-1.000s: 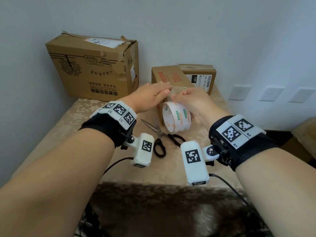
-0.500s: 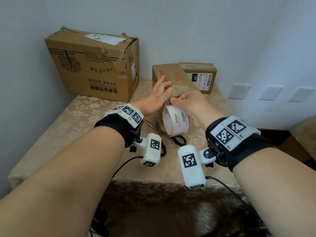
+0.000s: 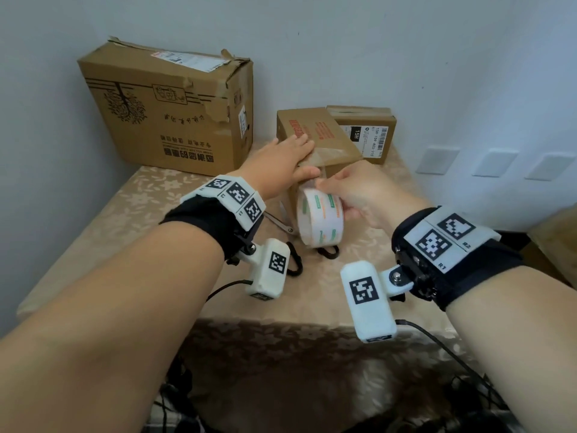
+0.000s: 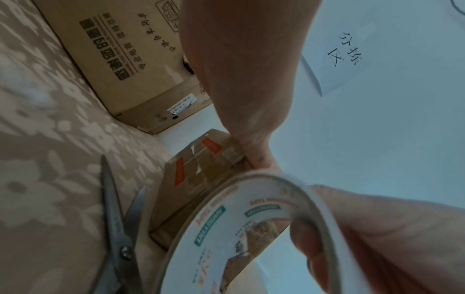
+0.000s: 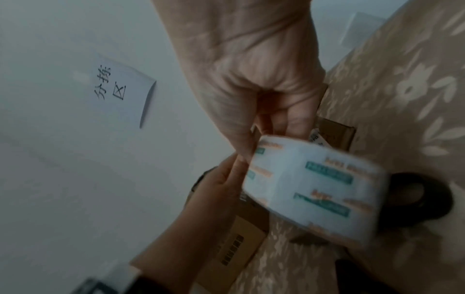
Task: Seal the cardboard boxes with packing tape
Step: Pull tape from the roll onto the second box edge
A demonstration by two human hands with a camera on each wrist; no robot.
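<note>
The left hand (image 3: 282, 159) lies flat, fingers straight, on top of the small brown cardboard box with red print (image 3: 312, 132), its thumb at the box's near top edge; its grip is open, pressing rather than clasping; the right hand (image 3: 356, 190) has its grip closed around the white roll of clear packing tape with green and orange labels (image 3: 320, 221), fingers through the core and thumb on the outer face, holding the roll upright just in front of the box's near side; a clear strip of tape (image 3: 331, 156) runs from the roll up over the box's near top edge; steel scissors with black handles (image 4: 113, 208) lie on the beige floral-cloth counter (image 3: 125, 220) under the roll; a second small brown box with a barcode label (image 3: 368, 132) stands just behind the first; a large printed cardboard carton (image 3: 168, 114) stands at the counter's far left against the wall.
</note>
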